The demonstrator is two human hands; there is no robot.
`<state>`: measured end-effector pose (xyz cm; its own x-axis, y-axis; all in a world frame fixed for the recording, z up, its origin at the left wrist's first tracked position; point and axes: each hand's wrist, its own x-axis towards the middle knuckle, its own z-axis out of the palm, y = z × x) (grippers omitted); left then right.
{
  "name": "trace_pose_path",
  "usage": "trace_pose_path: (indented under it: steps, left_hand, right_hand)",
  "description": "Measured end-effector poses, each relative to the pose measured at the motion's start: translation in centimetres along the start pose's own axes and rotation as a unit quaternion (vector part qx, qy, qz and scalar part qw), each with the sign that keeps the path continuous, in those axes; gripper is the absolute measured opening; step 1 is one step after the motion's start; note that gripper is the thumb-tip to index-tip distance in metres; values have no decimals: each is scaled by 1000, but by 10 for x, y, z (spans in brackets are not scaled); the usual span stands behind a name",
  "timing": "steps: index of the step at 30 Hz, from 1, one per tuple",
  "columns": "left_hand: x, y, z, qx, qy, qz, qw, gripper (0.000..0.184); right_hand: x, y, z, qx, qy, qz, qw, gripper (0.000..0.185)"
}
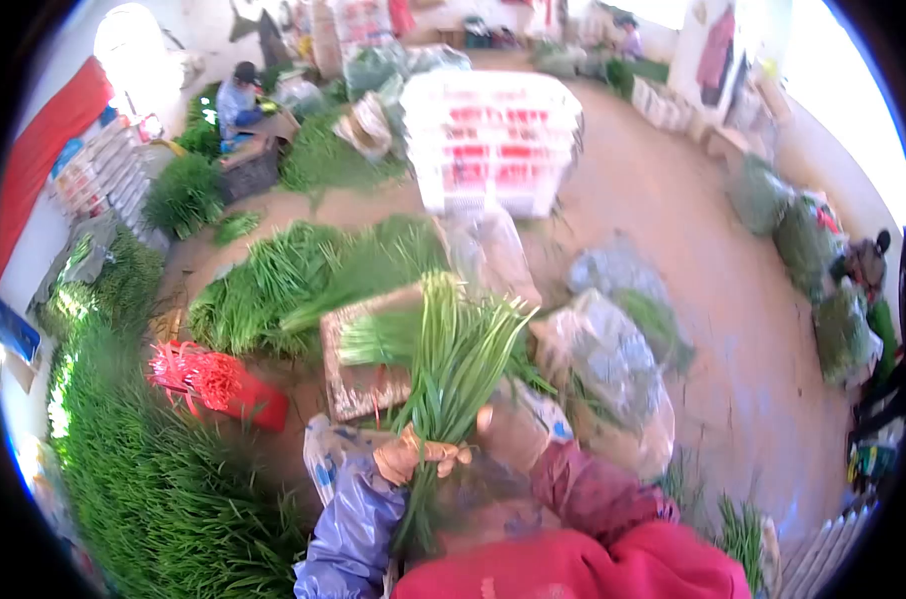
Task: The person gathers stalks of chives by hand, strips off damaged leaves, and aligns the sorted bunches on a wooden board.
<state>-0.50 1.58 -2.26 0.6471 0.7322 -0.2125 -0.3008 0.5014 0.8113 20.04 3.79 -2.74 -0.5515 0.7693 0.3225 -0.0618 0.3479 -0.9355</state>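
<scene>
My left hand (421, 456), in a tan glove, is wrapped round a bunch of garlic chives (453, 369). Its pale stalk ends point up and away from me, and the leaves hang below my fist. My right hand (513, 429) is beside the bunch on its right, smeared by motion, so its fingers cannot be made out. Just beyond the bunch is a shallow tray-like board (338, 384) with more chives (381, 337) lying on it.
Loose greens (273, 285) lie in a heap ahead, and a large green pile (163, 479) fills the left. Red ties (208, 377) lie on a red block. Stacked white crates (493, 145) stand ahead; plastic bags (612, 359) sit at right. Another person (237, 105) works at back left.
</scene>
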Motion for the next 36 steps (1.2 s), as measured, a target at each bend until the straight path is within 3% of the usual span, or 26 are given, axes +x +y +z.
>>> trace_pose_path:
  steps: [1, 2, 3, 4, 5, 7, 10, 12, 13, 15, 17, 18, 19, 20, 21, 22, 23, 24, 25, 28, 30, 32, 33, 34, 36]
  left_hand:
    - [-7, 1, 4, 27, 4, -34, 999, 39]
    - [-11, -14, -5, -25, -4, -78, 997, 40]
    - [-17, -18, -5, -57, -9, -155, 986, 45]
    - [-20, -29, -16, -54, -33, -172, 983, 50]
    - [-17, -28, -12, -82, -58, -172, 980, 52]
    - [-19, -41, -8, -76, -59, -169, 981, 56]
    - [-22, -48, 3, -40, -36, -114, 992, 67]
    - [-24, -55, 5, -48, -39, -102, 993, 68]
    - [-23, -55, 6, -54, -41, -84, 994, 69]
    - [-24, -54, 11, -37, -41, -101, 993, 69]
    - [-22, -53, 14, -34, -57, -103, 992, 61]
    - [-21, -53, 17, -37, -57, -106, 992, 61]
    - [-19, -53, 21, 25, -49, -111, 992, 60]
    - [-16, -54, 23, 89, -43, -114, 989, 58]
    - [-12, -58, 19, 86, -45, -117, 988, 58]
    - [-8, -64, 15, 63, -70, -130, 987, 64]
    - [-7, -69, 13, 50, -84, -137, 986, 66]
    - [-5, -73, 13, 37, -98, -144, 984, 69]
    - [-3, -75, 19, 30, -110, -101, 988, 65]
    - [-6, -83, 13, 71, -121, -46, 989, 63]
    - [-14, -82, 4, 117, -115, -35, 986, 65]
    - [-22, -69, 3, 118, -95, -172, 973, 67]
    - [-24, -64, 4, 118, -87, -217, 965, 68]
    - [-22, -60, 3, 194, -83, -204, 956, 68]
    - [-19, -54, 8, 269, -81, -192, 940, 68]
  right_hand:
    - [4, -15, 0, -172, 74, -48, 981, 21]
    - [1, -8, -2, 14, 95, 16, 995, 25]
    - [-2, 0, -5, 251, 144, 62, 955, 30]
    - [-5, 9, -7, 431, 212, 89, 873, 36]
    - [-4, 1, 3, 395, 379, 75, 834, 45]
    - [-5, 8, -23, 501, 329, 74, 797, 44]
    - [-12, 41, -53, 465, 394, 72, 790, 40]
    - [-22, 47, -74, 386, 440, 186, 789, 31]
    - [-25, 51, -78, 332, 479, 171, 794, 25]
    - [-33, 55, -86, 247, 509, 273, 778, 23]
    - [-52, 70, -94, -12, 416, 330, 847, 24]
    - [-60, 76, -95, -330, 335, 324, 821, 28]
    - [-63, 82, -99, -144, 397, 351, 836, 25]
    - [-66, 89, -103, 36, 473, 360, 803, 22]
    - [-75, 108, -111, 138, 498, 362, 776, 19]
    - [-83, 115, -115, 136, 500, 364, 774, 19]
    - [-91, 121, -118, -142, 393, 380, 825, 17]
    - [-100, 128, -121, -433, 306, 368, 764, 16]
    - [-112, 138, -130, -522, 285, 356, 721, 14]
    - [-171, 184, -192, -414, 389, 364, 738, 9]
    - [-221, 219, -247, -190, 518, 298, 779, 8]
    - [-212, 146, -243, -6, 586, 317, 746, 7]
    - [-195, 99, -234, 192, 598, 259, 734, 7]
    - [-179, 62, -225, 382, 586, 187, 690, 13]
    - [-159, 18, -206, 335, 388, 290, 808, 31]
